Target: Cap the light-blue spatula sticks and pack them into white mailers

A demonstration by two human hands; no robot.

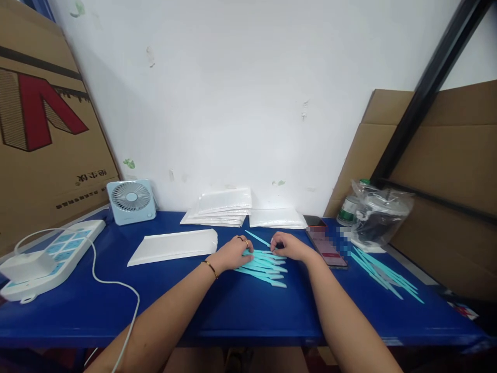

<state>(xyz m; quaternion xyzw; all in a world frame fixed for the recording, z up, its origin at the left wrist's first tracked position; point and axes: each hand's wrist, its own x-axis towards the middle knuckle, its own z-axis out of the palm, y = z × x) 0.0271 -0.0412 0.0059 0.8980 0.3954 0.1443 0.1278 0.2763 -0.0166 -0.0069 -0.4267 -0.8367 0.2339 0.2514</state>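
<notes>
A person's two bare hands work over a row of turquoise sticks (272, 269) at the middle of a blue worktop (264, 316), the left hand (236, 253) covering their near-left ends and the right hand (288, 246) at the pale tips. Fingers on both hands are bent and partly closed; whether either grips a stick cannot be told, since the knuckles hide the contact. A single stick (257, 238) slants beyond the row, its lower end meeting the right fingers. Blocky blurring masks a patch beside the phone (330, 255), and the frame cuts off the printed carton (42, 155) at left. Blue surface runs from the sticks to the worktop's front edge; more sticks (382, 274) lie toward the right side. A white cord (116, 283) from the power strip (62, 259) crosses the left forearm. At back right, a clear bag (384, 212) holds something dark, its shape obscured by glare, with a bottle (348, 210) partly behind it. One white mailer (174, 246) lies left of the hands, others (223, 204) stacked against the wall, contents unseen.
</notes>
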